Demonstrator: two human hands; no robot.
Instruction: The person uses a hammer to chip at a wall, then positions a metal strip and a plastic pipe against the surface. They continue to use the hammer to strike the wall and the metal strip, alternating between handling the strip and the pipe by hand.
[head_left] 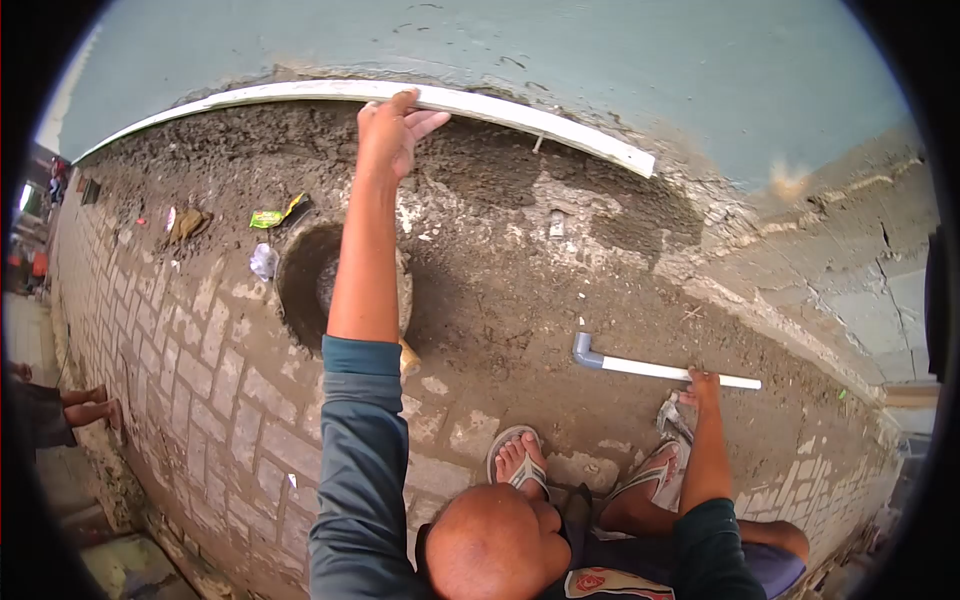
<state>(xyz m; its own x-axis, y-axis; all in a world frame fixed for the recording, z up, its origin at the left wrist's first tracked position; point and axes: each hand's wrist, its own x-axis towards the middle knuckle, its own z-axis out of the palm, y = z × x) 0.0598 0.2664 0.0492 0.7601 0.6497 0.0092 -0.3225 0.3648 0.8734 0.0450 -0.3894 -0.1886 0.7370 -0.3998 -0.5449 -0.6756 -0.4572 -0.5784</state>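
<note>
My left hand reaches to the wall's foot and grips the lower edge of a long white strip, some fingers stretched out below it. The strip lies along the base of the wall, with a small peg under it. My right hand is closed around a white PVC pipe with a grey elbow at its left end. Just below that hand is a hammer, close to my sandalled right foot.
A mud-caked bucket stands partly behind my left forearm. A green wrapper and crumpled plastic lie beside it. Brick paving meets damp soil along the blue-green wall. Another person's bare feet show at far left.
</note>
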